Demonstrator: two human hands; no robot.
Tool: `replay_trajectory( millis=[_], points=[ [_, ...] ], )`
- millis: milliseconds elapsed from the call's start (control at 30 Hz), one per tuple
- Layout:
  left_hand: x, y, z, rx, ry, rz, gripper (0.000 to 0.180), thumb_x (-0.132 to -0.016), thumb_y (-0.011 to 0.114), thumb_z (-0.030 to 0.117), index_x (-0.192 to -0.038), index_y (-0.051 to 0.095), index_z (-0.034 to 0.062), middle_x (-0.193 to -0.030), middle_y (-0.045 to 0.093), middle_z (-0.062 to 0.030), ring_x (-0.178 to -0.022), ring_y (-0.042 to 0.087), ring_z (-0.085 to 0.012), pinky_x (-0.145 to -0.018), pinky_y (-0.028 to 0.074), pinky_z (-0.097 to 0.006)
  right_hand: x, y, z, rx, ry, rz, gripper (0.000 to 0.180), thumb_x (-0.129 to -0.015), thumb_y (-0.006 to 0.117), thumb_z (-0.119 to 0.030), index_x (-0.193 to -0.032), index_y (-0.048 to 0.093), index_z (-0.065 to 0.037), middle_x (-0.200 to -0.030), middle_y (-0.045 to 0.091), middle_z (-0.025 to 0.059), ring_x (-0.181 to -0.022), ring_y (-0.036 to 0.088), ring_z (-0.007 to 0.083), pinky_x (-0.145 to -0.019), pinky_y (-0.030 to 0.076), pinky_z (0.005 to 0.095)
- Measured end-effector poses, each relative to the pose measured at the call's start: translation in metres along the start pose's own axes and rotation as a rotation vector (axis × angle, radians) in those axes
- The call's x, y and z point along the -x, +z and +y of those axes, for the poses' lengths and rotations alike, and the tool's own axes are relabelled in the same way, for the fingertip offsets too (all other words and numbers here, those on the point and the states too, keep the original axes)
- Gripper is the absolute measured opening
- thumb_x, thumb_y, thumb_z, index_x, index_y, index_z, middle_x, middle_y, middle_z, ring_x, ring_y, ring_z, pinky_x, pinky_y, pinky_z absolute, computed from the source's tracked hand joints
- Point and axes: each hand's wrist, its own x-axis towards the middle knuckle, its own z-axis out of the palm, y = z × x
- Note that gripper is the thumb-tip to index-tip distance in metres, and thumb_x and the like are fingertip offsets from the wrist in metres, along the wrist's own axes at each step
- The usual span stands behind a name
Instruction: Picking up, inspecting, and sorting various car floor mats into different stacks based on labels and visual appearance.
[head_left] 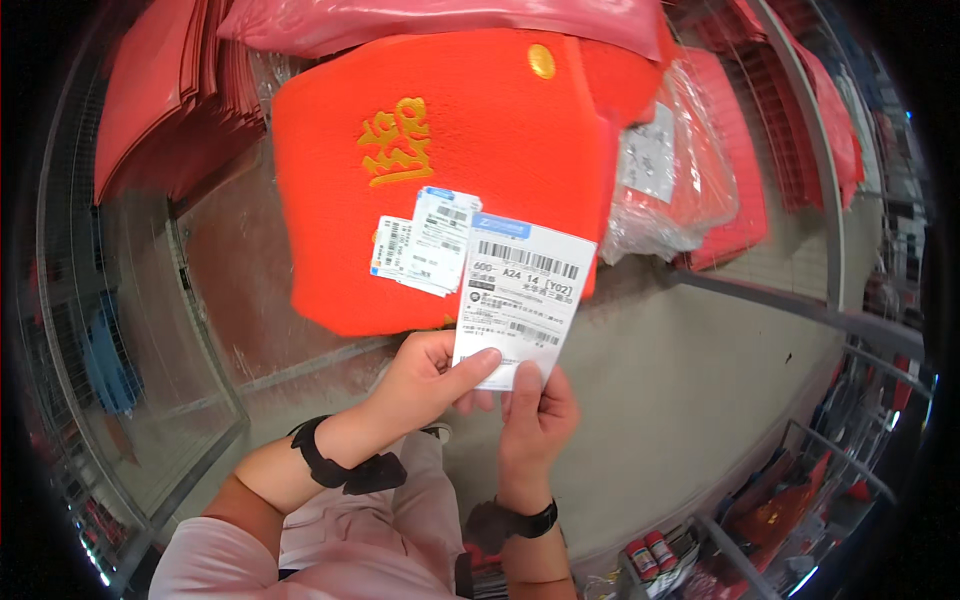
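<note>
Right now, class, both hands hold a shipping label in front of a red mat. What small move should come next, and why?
Probably press the shipping label onto the red mat: left hand and right hand pinch only its lower edge, and two labels already sit there.

Left hand [425, 375] and right hand [535, 410] pinch the lower edge of a white shipping label [520, 295], held upright before a red mat [440, 170] with gold embroidery. Two smaller labels [420, 240] are stuck on the mat. Bagged red mats [680, 170] lie beside it on wire shelving [810, 200].
</note>
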Motion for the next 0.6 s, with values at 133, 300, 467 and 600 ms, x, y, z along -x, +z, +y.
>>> replay_trajectory(
  millis=[133, 300, 467, 600],
  points=[
    [0.030, 0.043, -0.009, -0.068, 0.012, -0.092, 0.023, -0.087, 0.048, 0.017, -0.093, 0.058, -0.0029, -0.073, 0.059, -0.0042, -0.056, 0.052, -0.0060, -0.046, 0.041, -0.018, 0.045, -0.035, -0.012, -0.093, -0.053, 0.055, 0.021, -0.087, 0.045, -0.013, -0.098, 0.054, 0.003, -0.070, 0.051, -0.0027, -0.057, 0.041, 0.0023, -0.050, 0.034, 0.0176],
    [0.088, 0.105, -0.027, -0.212, 0.079, -0.161, 0.023, -0.087, 0.050, 0.019, -0.094, 0.059, -0.0009, -0.070, 0.059, -0.0020, -0.055, 0.051, -0.0044, -0.045, 0.038, -0.018, 0.141, -0.142, 0.041, 0.206, -0.061, 0.111, 0.025, -0.084, 0.048, -0.014, -0.105, 0.052, 0.000, -0.070, 0.054, 0.0045, -0.060, 0.049, 0.0093, -0.055, 0.041, 0.0221],
    [0.155, 0.158, -0.061, -0.257, 0.084, -0.291, 0.022, -0.087, 0.050, 0.020, -0.091, 0.060, 0.0004, -0.069, 0.059, -0.0015, -0.052, 0.050, -0.0045, -0.045, 0.039, -0.019, 0.305, -0.269, 0.128, 0.897, 0.207, 0.012, 0.033, -0.079, 0.056, -0.023, -0.105, 0.053, -0.003, -0.073, 0.059, 0.0140, -0.065, 0.058, 0.0233, -0.061, 0.046, 0.0328],
    [0.187, 0.183, -0.114, -0.447, 0.007, -0.459, 0.025, -0.085, 0.052, 0.025, -0.084, 0.060, 0.0020, -0.061, 0.057, -0.0007, -0.051, 0.050, -0.0061, -0.046, 0.041, -0.021, 0.420, -0.303, 0.168, 0.900, 0.329, 0.033, 0.030, -0.081, 0.055, -0.021, -0.104, 0.053, -0.002, -0.074, 0.060, 0.0106, -0.065, 0.059, 0.0172, -0.058, 0.046, 0.0278]
  ],
)
